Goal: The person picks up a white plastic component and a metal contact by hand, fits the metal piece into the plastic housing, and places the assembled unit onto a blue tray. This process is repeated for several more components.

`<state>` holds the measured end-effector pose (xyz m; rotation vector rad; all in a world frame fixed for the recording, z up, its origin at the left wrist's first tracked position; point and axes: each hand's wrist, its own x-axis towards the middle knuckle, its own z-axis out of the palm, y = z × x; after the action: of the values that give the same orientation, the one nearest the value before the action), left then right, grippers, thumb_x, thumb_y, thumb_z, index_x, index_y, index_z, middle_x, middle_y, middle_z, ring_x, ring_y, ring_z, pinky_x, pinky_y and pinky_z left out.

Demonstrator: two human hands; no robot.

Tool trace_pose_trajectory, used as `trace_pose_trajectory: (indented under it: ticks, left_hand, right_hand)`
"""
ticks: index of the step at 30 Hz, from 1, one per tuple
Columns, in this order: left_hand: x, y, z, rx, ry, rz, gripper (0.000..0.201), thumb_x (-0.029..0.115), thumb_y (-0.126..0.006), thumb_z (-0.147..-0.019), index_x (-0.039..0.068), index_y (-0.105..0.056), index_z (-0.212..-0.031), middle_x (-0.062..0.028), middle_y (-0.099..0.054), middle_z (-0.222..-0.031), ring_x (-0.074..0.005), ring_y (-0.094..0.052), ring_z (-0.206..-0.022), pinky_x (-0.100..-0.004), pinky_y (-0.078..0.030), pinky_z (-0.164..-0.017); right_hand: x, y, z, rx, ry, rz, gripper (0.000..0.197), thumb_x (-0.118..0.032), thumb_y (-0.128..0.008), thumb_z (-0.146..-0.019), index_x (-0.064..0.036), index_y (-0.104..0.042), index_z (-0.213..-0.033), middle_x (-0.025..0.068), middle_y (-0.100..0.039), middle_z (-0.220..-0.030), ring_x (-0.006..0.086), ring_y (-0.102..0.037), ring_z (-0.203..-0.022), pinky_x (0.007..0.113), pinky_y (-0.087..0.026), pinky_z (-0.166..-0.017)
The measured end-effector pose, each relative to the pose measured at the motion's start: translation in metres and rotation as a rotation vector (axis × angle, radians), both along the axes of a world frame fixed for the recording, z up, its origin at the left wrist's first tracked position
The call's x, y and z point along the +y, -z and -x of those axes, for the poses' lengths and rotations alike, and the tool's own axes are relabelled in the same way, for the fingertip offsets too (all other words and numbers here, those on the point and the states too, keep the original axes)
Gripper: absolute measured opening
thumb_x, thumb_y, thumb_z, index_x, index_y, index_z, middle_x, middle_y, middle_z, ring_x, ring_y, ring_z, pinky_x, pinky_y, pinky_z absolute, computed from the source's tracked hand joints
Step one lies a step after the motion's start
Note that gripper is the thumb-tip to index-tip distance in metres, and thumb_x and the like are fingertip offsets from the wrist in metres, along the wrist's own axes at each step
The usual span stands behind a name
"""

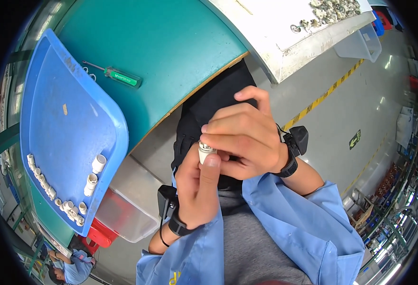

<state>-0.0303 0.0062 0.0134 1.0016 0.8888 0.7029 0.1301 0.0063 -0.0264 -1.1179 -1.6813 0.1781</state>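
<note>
In front of my body, my left hand (197, 187) is closed round a small white cylindrical fitting (206, 153), its thumb pressed along the side. The fitting's upper end shows small metal-looking details. My right hand (247, 137) reaches across from the right, fingertips pinched at the top of the same fitting; its little finger sticks out. The fingers partly hide the piece. To the left, a blue tray (71, 114) holds several similar white fittings (91, 184), two pieces by the near right wall and others along the left and near edges.
A green-handled screwdriver (122, 77) lies on the green table (166, 42) beside the tray. At upper right, a white worktop (266, 33) carries a heap of small metal-and-white parts (334, 12). Below the table edge stand a clear bin (135, 204) and a red one (100, 233). Another person (78, 266) sits at lower left.
</note>
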Motion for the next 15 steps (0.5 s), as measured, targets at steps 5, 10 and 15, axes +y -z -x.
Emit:
trace_pose_trajectory:
  ticks: [5, 10, 15]
  left_hand:
    - [0.012, 0.015, 0.0, -0.239, -0.037, 0.251, 0.038, 0.03, -0.034, -0.11, -0.002, -0.055, -0.108, -0.0123, -0.061, -0.106, -0.0184, -0.058, -0.103, -0.0333, -0.045, -0.095]
    - [0.021, 0.032, -0.003, -0.391, -0.073, 0.208, 0.043, 0.036, -0.031, -0.111, -0.001, -0.053, -0.111, -0.0154, -0.06, -0.106, -0.0231, -0.058, -0.104, -0.0371, -0.044, -0.097]
    - [0.031, 0.037, -0.006, -0.415, -0.091, 0.164, 0.041, 0.037, -0.033, -0.11, -0.001, -0.051, -0.111, -0.0157, -0.059, -0.103, -0.0226, -0.057, -0.1, -0.0358, -0.044, -0.096]
  right_hand:
    - [0.004, 0.011, 0.0, 0.136, -0.113, 0.156, 0.034, -0.019, -0.083, -0.076, -0.0054, -0.071, -0.105, 0.007, -0.071, -0.101, 0.0226, -0.068, -0.088, 0.046, -0.043, -0.094]
    - [0.012, 0.024, 0.016, 0.298, -0.015, 0.228, 0.04, -0.022, -0.084, -0.078, -0.0011, -0.07, -0.108, 0.0109, -0.071, -0.103, 0.0296, -0.068, -0.094, 0.042, -0.049, -0.089]
    - [0.022, 0.031, 0.013, 0.3, -0.103, 0.343, 0.039, -0.018, -0.082, -0.08, 0.0007, -0.068, -0.112, 0.0137, -0.071, -0.104, 0.0319, -0.068, -0.095, 0.039, -0.052, -0.085]
